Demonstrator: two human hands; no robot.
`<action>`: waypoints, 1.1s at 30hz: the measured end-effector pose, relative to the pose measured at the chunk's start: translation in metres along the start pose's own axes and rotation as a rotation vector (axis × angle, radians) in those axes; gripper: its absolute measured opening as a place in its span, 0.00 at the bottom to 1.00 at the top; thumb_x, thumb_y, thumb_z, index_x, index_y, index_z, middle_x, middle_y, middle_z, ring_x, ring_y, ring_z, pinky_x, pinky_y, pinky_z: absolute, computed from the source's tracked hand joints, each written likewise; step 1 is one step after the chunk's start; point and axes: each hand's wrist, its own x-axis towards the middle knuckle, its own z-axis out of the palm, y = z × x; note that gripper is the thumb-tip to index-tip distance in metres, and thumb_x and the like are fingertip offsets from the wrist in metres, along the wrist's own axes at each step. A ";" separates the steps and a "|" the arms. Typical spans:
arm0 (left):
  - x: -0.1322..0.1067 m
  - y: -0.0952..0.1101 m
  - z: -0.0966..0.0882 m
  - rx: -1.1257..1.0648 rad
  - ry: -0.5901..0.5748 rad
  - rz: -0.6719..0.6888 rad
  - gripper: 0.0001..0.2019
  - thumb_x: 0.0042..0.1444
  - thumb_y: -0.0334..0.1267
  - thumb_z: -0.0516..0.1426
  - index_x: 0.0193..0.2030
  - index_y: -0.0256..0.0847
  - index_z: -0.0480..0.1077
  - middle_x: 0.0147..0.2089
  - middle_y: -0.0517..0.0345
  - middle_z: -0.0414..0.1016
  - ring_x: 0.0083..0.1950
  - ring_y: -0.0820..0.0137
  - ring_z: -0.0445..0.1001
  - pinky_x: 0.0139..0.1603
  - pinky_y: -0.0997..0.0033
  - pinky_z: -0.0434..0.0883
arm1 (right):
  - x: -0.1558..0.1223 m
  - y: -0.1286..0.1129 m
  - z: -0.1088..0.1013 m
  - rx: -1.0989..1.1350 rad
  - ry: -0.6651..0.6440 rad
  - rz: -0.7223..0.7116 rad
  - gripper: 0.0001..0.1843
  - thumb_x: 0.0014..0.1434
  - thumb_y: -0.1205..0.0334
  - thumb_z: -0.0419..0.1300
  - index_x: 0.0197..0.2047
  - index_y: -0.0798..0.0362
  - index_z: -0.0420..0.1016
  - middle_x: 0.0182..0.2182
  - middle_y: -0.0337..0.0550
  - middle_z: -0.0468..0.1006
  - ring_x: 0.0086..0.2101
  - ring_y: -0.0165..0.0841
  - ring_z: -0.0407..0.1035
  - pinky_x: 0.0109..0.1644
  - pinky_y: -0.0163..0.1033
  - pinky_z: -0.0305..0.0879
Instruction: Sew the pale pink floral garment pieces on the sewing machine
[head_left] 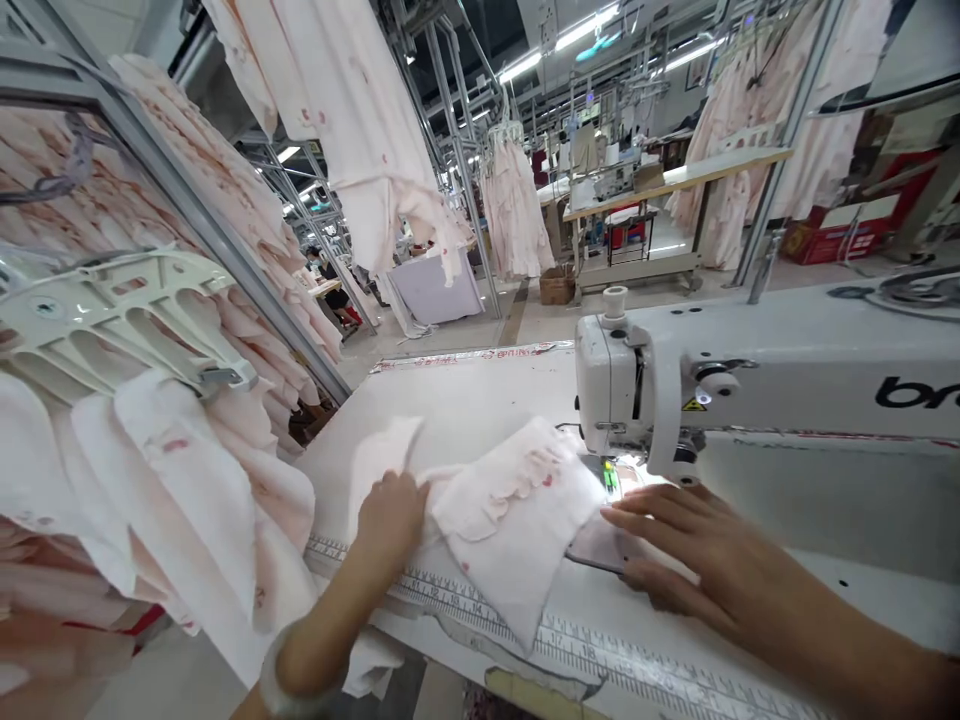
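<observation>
Left hand (pixel 390 515) pinches the pink fabric piece (pixel 510 520) lying on the table (pixel 465 390) before the sewing machine (pixel 750 370), right hand (pixel 675 555) flat and unclenched on its edge; judged light, limp, best gripped at edges.

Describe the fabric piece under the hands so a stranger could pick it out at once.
Start at the white sewing machine on the table. Left of its needle lies a pale pink fabric piece, between the left hand and right hand. Unlike the hanging garments, it lies flat, overlapping the ruler strip.
</observation>
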 end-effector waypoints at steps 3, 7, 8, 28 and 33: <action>-0.057 0.004 0.007 0.011 -0.145 0.038 0.20 0.77 0.38 0.47 0.47 0.32 0.80 0.44 0.33 0.84 0.49 0.45 0.85 0.48 0.52 0.76 | 0.004 -0.021 -0.001 0.027 -0.058 -0.137 0.26 0.76 0.41 0.60 0.68 0.47 0.78 0.56 0.46 0.86 0.54 0.45 0.82 0.61 0.57 0.78; -0.095 0.019 -0.007 -0.070 -0.409 0.590 0.19 0.71 0.57 0.60 0.39 0.44 0.80 0.40 0.49 0.86 0.41 0.54 0.85 0.36 0.65 0.69 | 0.007 -0.025 0.000 0.058 -0.206 -0.170 0.28 0.76 0.41 0.61 0.69 0.49 0.79 0.59 0.51 0.84 0.56 0.49 0.81 0.64 0.63 0.78; -0.092 0.025 -0.011 -0.096 -0.379 0.684 0.18 0.70 0.56 0.61 0.38 0.44 0.79 0.39 0.52 0.86 0.40 0.57 0.84 0.34 0.66 0.68 | 0.007 -0.023 0.000 0.081 -0.242 -0.152 0.28 0.76 0.42 0.60 0.70 0.48 0.78 0.60 0.52 0.84 0.57 0.50 0.81 0.65 0.65 0.77; -0.014 0.099 0.009 -0.159 0.087 1.008 0.27 0.76 0.56 0.55 0.67 0.36 0.73 0.71 0.34 0.75 0.72 0.43 0.73 0.71 0.39 0.73 | -0.014 0.017 0.016 0.066 -0.188 -0.061 0.31 0.76 0.44 0.61 0.77 0.43 0.69 0.65 0.48 0.79 0.64 0.51 0.75 0.66 0.61 0.74; 0.024 0.111 0.015 -0.336 0.109 1.173 0.28 0.78 0.51 0.53 0.77 0.37 0.63 0.80 0.35 0.65 0.84 0.51 0.57 0.82 0.42 0.60 | -0.011 0.016 0.012 0.121 -0.208 -0.040 0.30 0.75 0.45 0.63 0.76 0.41 0.70 0.66 0.47 0.78 0.64 0.50 0.75 0.70 0.58 0.73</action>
